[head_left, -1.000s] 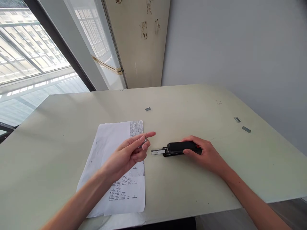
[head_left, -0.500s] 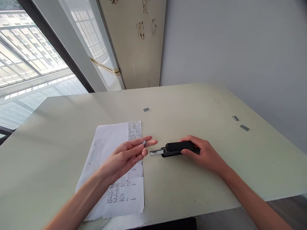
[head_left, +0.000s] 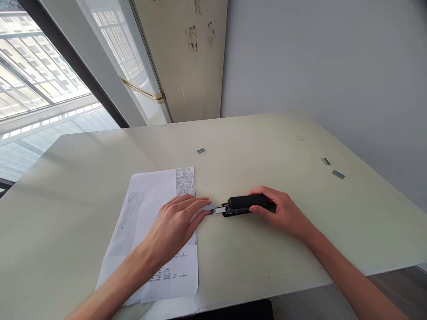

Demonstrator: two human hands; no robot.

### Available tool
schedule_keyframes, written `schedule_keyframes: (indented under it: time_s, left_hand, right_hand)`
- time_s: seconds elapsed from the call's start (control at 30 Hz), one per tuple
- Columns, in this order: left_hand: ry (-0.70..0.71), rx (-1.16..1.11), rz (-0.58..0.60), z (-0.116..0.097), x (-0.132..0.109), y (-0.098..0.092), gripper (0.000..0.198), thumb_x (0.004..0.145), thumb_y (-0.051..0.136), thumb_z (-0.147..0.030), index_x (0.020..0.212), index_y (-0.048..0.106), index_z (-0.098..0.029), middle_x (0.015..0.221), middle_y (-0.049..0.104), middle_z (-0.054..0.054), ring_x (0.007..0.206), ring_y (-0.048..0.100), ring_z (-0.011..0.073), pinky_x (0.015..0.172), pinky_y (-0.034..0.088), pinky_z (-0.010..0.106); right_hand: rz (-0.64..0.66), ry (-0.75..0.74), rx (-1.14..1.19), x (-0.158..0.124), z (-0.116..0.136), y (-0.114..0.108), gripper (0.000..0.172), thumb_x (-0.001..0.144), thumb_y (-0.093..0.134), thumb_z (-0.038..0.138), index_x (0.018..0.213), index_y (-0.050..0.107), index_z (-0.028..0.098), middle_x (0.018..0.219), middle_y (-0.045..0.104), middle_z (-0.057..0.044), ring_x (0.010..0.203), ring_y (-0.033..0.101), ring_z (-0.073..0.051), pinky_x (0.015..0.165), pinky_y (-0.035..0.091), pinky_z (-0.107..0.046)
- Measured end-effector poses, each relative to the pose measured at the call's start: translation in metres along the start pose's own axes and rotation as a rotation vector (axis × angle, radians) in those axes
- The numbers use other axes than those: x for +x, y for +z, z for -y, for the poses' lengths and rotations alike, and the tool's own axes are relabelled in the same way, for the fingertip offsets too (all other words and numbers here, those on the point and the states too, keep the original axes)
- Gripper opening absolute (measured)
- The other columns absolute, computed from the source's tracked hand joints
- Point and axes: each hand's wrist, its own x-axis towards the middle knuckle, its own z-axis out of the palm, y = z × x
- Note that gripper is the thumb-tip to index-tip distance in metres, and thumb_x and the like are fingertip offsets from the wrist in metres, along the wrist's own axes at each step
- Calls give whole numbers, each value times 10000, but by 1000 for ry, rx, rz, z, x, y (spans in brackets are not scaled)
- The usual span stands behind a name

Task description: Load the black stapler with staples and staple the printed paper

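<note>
The step in hand looks to be loading: a small grey strip of staples (head_left: 209, 207) is at the open metal tray (head_left: 219, 210) that juts from the near-left end of the black stapler (head_left: 245, 202). The stapler rests on the desk (head_left: 253, 258), just right of the papers (head_left: 147, 186). The right hand (head_left: 282, 211) is curled round its back end, thumb on the near side and fingers over the far side. The left hand (head_left: 176, 220), above the papers' right edge, has thumb and fingertips pinched together on the strip, though the fingers hide part of it and I cannot tell whether it sits in the tray. The next move seems to call for lining the strip up with the tray and lowering it in straight, the right hand keeping the stapler steady; a tilted strip could jam or snap.
</note>
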Motion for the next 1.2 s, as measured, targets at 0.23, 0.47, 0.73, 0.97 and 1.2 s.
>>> schedule_keyframes:
  time_s: [0.23, 0.47, 0.73, 0.97, 1.2]
  left_hand:
    - [30, 140, 107, -9, 6, 2, 324, 1111, 479, -374, 1198, 758, -233, 1072, 806, 74, 991, 755, 289, 817, 598, 440]
    - [102, 169, 87, -13, 11, 5, 287, 1112, 486, -297, 1158, 754, -206, 1133, 794, 64, 1051, 722, 275, 834, 602, 433]
    - [191, -140, 169, 23, 14, -4, 242, 1029, 675, -378, 1214, 770, -254, 1171, 756, 54, 1060, 672, 235, 908, 578, 390]
    - [339, -299, 207, 19, 29, 9, 333, 936, 781, -455, 1208, 760, -265, 1089, 784, 43, 1074, 675, 246, 959, 540, 391]
    - [307, -138, 166, -5, 66, 26, 790, 783, 904, -521, 1437, 545, -264, 1280, 708, 74, 1205, 610, 310, 1017, 491, 456]
  right_hand:
    - [-9, -13, -7, 0, -1, 0, 435, 968, 614, 670, 1095, 710, 265, 930, 726, -35, 774, 607, -197, 629, 461, -296]
    - [4, -16, -9, 0, 0, -1, 434, 971, 612, 669, 1100, 704, 265, 941, 725, -35, 777, 600, -201, 641, 463, -302]
    - [0, 12, 67, 0, -1, -3, 429, 959, 631, 666, 1162, 704, 295, 1063, 759, -33, 893, 665, -226, 764, 531, -336]
    - [27, 35, 320, 1, 1, -4, 465, 1065, 421, 650, 1233, 678, 301, 1267, 747, -66, 1248, 660, -278, 1069, 509, -428]
    - [19, -6, 350, 0, 5, -2, 503, 1078, 372, 649, 1278, 677, 303, 1305, 724, -69, 1291, 630, -273, 1118, 492, -433]
